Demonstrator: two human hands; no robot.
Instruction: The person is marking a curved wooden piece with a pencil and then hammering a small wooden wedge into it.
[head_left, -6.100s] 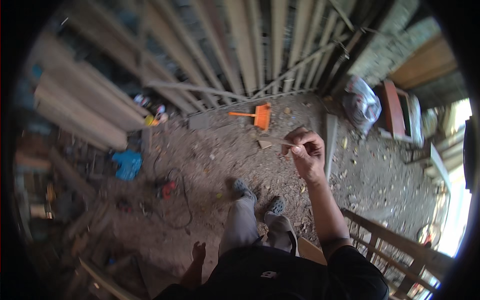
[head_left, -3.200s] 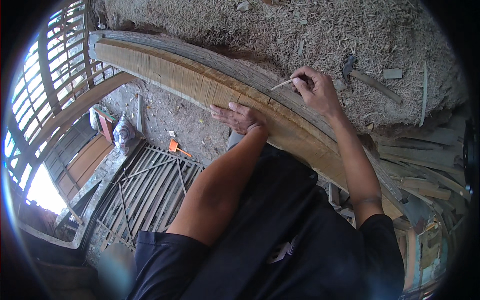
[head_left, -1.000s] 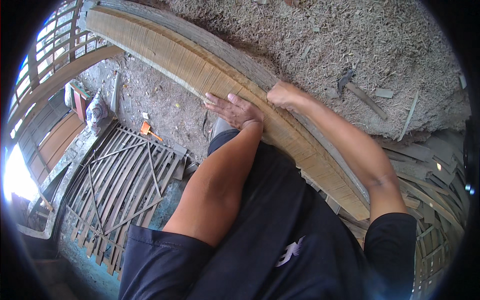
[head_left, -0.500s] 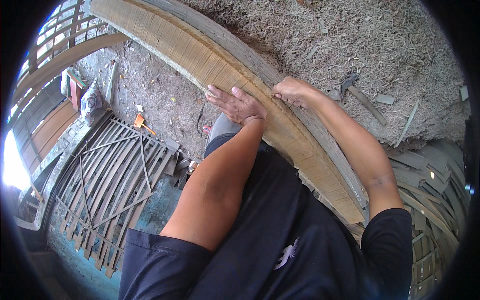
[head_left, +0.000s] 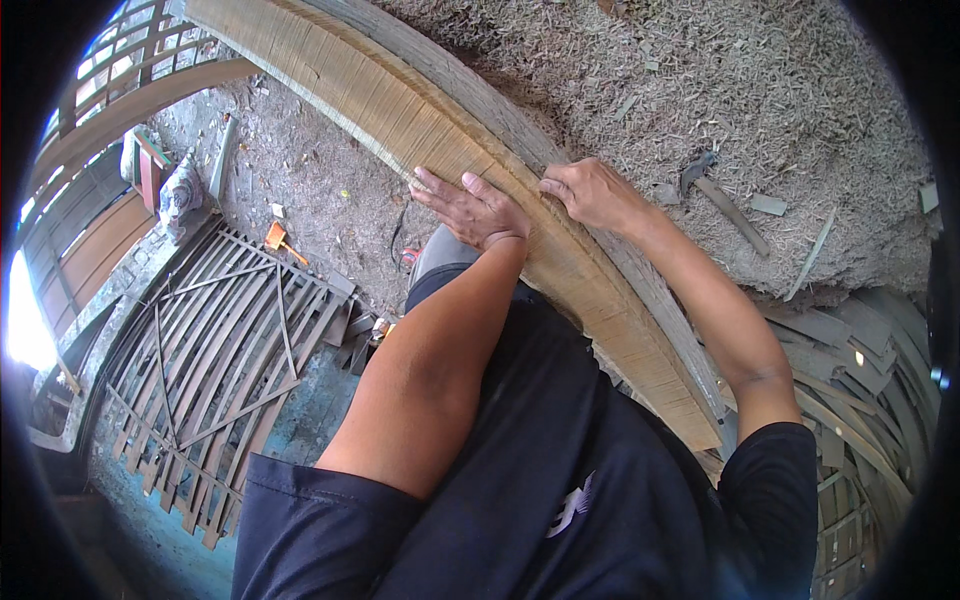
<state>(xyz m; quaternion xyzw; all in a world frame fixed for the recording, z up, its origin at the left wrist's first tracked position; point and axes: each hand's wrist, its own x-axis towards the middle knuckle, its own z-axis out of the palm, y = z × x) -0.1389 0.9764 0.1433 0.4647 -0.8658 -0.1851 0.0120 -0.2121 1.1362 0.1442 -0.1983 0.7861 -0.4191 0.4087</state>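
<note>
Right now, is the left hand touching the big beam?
Touching. The head view shows the left hand lying palm down on the beam, with no gap beneath it visible.

Head-worn fisheye — downward, close

A person in a dark shirt [head_left: 560, 430] bends over a thick, yellow-brown board [head_left: 390, 100] that runs from the upper left of the frame toward the lower right. The left hand [head_left: 478, 212], at center, lies flat on its sawn face, fingers spread. Just to its right, the right hand [head_left: 590, 193] curls its fingers at the board's rough grey edge [head_left: 480, 95]; whatever its grip may contain is hidden. Wood shavings [head_left: 770, 90] fill the upper right, where a hammer [head_left: 728, 208] lies near a pale strip of wood [head_left: 812, 255]. At left, an orange dustpan [head_left: 275, 236] sits near a slatted wooden frame [head_left: 205, 350].
</note>
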